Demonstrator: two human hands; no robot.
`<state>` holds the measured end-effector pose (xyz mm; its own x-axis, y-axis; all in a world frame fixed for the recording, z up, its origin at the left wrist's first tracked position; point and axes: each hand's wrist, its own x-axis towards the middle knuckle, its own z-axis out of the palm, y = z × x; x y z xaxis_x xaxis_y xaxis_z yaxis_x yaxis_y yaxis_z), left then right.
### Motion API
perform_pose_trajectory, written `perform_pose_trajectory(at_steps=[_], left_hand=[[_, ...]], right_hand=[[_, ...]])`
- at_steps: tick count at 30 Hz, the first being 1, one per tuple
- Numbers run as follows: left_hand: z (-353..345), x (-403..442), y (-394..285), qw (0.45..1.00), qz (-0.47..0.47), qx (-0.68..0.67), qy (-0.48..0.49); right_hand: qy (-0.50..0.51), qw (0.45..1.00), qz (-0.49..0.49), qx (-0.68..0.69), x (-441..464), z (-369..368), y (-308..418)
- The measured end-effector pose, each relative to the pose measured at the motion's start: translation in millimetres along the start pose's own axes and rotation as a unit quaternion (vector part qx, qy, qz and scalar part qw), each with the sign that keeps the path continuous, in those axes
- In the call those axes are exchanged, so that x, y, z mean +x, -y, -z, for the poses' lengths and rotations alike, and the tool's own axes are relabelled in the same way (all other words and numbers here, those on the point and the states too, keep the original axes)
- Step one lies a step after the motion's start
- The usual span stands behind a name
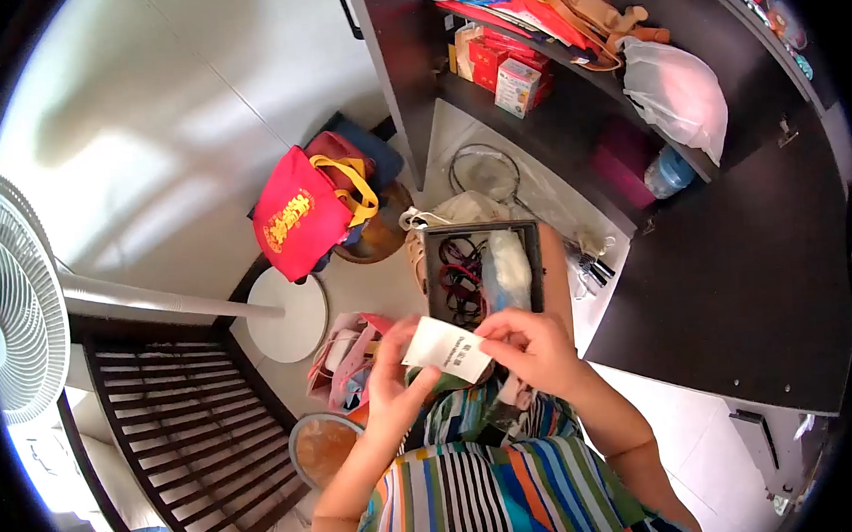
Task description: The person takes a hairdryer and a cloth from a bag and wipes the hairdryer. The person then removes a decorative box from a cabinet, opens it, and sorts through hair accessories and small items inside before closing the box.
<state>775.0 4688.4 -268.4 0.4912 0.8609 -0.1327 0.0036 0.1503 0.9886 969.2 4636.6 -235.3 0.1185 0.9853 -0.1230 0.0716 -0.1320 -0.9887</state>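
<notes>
Between my two hands is a small white packet with dark printed text, held above my lap. My left hand grips its left side, with the thumb at the lower edge. My right hand pinches the upper right corner. Just beyond the hands sits an open dark box. Dark and reddish cords lie coiled in its left part, beside a white bundle in clear plastic. A pale pink item in clear wrapping rests on my lap, partly hidden under my right hand.
A white standing fan with a round base is at left, near a dark slatted rail. A red bag leans by the wall. A pink paper bag and round bin flank my left arm. Dark shelving stands right.
</notes>
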Motion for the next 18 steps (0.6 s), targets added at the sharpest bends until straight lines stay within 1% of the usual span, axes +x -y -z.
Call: perform_pose_trajectory(at_steps=[1, 3, 5, 6, 8, 9, 10, 11, 12, 13, 14, 16, 17, 18], left_hand=[[-11, 1, -13, 0.994, 0.046, -0.088, -0.044], [-9, 2, -14, 0.991, 0.066, -0.078, -0.085], [3, -2, -8, 0.978, 0.018, -0.123, -0.17], [21, -7, 4, 0.979, 0.001, -0.081, -0.187], [43, -19, -2, 0.944, 0.063, -0.14, -0.292], [72, -32, 17, 0.943, 0.079, -0.043, -0.322], [94, -47, 34, 0.934, 0.068, -0.006, -0.351], [114, -62, 44, 0.918, 0.102, 0.014, -0.384], [142, -85, 70, 0.903, 0.141, 0.087, -0.396], [155, -104, 86, 0.888, 0.153, 0.094, -0.423], [179, -131, 109, 0.882, 0.205, 0.136, -0.403], [212, -180, 163, 0.83, 0.266, 0.228, -0.433], [218, -193, 170, 0.793, 0.294, 0.346, -0.406], [231, -210, 197, 0.792, 0.303, 0.305, -0.433]], right_hand=[[0.009, 1.0, 0.013, -0.026, 4, -6, 0], [0.02, 0.999, 0.023, -0.044, 8, -11, 2], [0.043, 0.995, 0.026, -0.083, 10, -10, 21], [0.052, 0.994, 0.028, -0.095, 10, -8, 22], [0.041, 0.997, 0.04, -0.045, 7, -9, 10], [0.038, 0.998, 0.044, -0.017, 5, -10, 4], [0.031, 0.999, 0.033, -0.002, 2, -9, 1], [0.013, 1.0, 0.023, 0.013, -2, -9, -1], [0.011, 1.0, 0.0, 0.019, -4, -5, -4], [0.005, 0.999, -0.023, 0.022, -6, -1, -6], [-0.003, 1.0, -0.018, 0.011, -7, 1, -3], [-0.006, 1.0, -0.02, 0.002, -11, 4, -1], [-0.006, 1.0, -0.021, -0.001, -12, 4, -2], [-0.012, 1.0, -0.016, -0.003, -13, 3, -3]])
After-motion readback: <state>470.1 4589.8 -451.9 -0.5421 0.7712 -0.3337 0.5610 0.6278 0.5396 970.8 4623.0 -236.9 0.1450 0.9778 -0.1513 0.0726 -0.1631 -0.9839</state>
